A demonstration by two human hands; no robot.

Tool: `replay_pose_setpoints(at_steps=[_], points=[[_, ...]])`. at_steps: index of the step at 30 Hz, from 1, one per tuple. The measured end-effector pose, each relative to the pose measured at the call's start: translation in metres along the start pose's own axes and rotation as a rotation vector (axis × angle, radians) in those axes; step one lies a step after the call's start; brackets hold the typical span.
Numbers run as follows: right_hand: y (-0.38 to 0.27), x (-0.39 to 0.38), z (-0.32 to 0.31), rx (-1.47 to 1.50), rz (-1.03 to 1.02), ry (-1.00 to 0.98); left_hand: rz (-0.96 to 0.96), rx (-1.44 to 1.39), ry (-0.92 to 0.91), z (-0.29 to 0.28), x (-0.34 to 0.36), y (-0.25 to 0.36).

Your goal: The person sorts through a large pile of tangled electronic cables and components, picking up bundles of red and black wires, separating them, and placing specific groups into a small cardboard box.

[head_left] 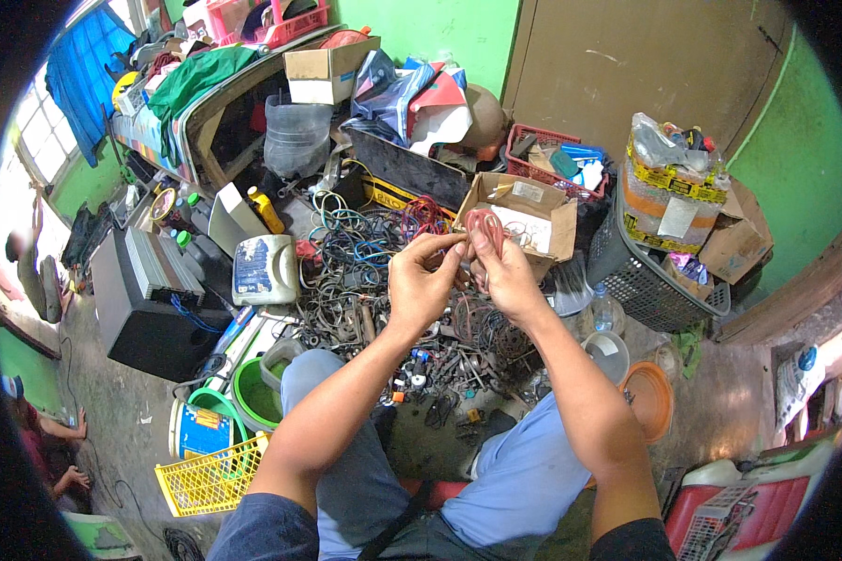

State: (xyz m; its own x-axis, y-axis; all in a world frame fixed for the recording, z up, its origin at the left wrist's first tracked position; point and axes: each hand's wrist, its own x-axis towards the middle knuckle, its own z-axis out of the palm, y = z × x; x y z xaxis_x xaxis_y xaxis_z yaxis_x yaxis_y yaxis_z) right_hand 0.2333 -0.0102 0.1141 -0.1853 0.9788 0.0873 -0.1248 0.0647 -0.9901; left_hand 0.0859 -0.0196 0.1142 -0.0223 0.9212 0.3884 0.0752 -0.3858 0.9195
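My right hand [505,280] is closed on a looped bundle of pinkish-red cable [485,220], held up over the tangled pile of cables and metal parts [346,276] in front of me. My left hand [421,285] pinches at the same bundle, its fingertips meeting my right thumb; the exact bit it grips is small and partly hidden. Just behind the bundle is an open cardboard box [557,224], and red and blue wires lie around its left side.
A black speaker-like cabinet [154,323], white jug [264,266], green bucket [253,393] and yellow basket [206,486] crowd the left. Right are a grey hamper [641,285] and orange pot [647,402]. Another person's arm [61,430] shows at far left.
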Motion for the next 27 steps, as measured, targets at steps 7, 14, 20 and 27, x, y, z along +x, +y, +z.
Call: replay_pose_setpoints(at_steps=[7,14,20,27], points=[[0.005,0.003,-0.003,-0.086,-0.015,0.009,-0.022,-0.102,-0.048,0.001,0.001,-0.013],[0.005,0.002,-0.006,-0.139,0.011,0.08,-0.041,-0.06,-0.092,0.003,0.0,-0.012],[0.002,0.001,-0.009,-0.17,0.035,0.065,-0.079,0.044,-0.129,0.001,0.0,-0.012],[0.006,0.003,-0.013,0.002,-0.003,0.031,-0.08,-0.057,-0.145,0.0,0.001,-0.015]])
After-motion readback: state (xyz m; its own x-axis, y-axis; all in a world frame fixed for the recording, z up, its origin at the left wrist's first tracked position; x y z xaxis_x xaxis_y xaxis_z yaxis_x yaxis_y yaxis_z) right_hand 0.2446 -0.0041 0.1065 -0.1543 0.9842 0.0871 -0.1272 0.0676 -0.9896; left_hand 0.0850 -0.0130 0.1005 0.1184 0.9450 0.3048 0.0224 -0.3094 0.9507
